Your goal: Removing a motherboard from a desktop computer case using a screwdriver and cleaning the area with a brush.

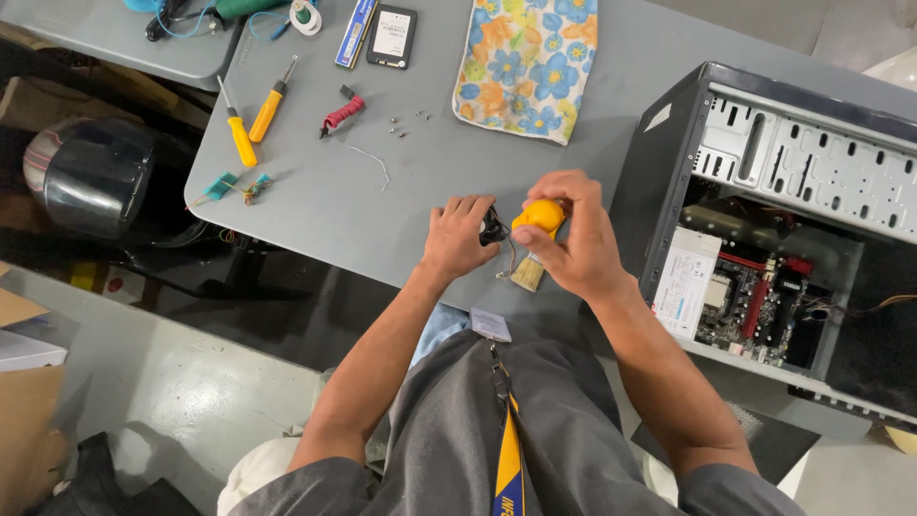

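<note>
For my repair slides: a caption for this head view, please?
Right hand holds a yellow-handled brush to a small black part in the left hand, beside an open PC case.

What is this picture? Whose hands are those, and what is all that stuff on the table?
The camera sits on a person's head and looks down, so you see that person's own two arms and lap. The right hand holds a small brush with an orange-yellow handle, its bristles pointing down toward the person. The left hand grips a small black part; it is too hidden to name. They work over a grey table. On it lie two yellow-handled screwdrivers, a flowered cloth, a few tiny screws, a flat black drive and a bound red cable. At the right stands an open computer case; you can see its green circuit board inside.
</note>
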